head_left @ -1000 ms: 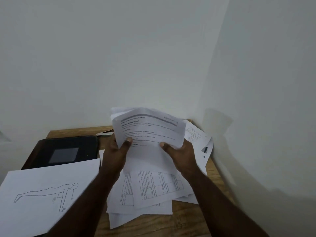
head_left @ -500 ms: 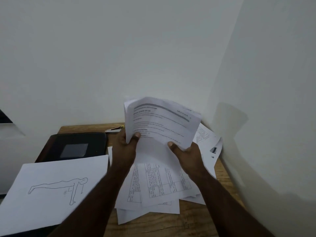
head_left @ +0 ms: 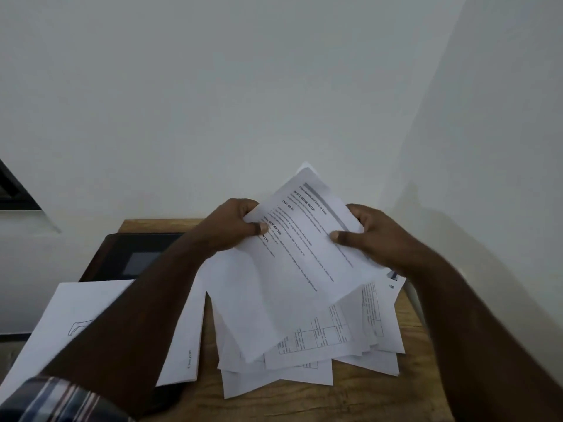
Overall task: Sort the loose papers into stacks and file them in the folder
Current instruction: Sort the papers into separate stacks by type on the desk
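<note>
Both hands hold a printed text sheet point(head_left: 304, 257) above the table, turned so its header points up and to the right. My left hand point(head_left: 231, 229) pinches its left edge with the thumb on top. My right hand point(head_left: 374, 236) grips its right edge, thumb on the page. Under it lies a messy pile of loose papers point(head_left: 320, 351), some with tables printed on them. A white sheet with a line drawing point(head_left: 76, 324) lies at the left, partly covered by my left forearm. The black folder point(head_left: 134, 257) lies shut behind that sheet.
The small wooden table point(head_left: 350, 397) stands in a corner, with white walls close behind and to the right. A dark window frame point(head_left: 15, 190) shows at the far left. A plaid sleeve point(head_left: 58, 400) covers my left upper arm.
The held sheet has been turned clockwise, so its header now points up and right. Both hands have shifted along its edges, and the view has moved to the left.
</note>
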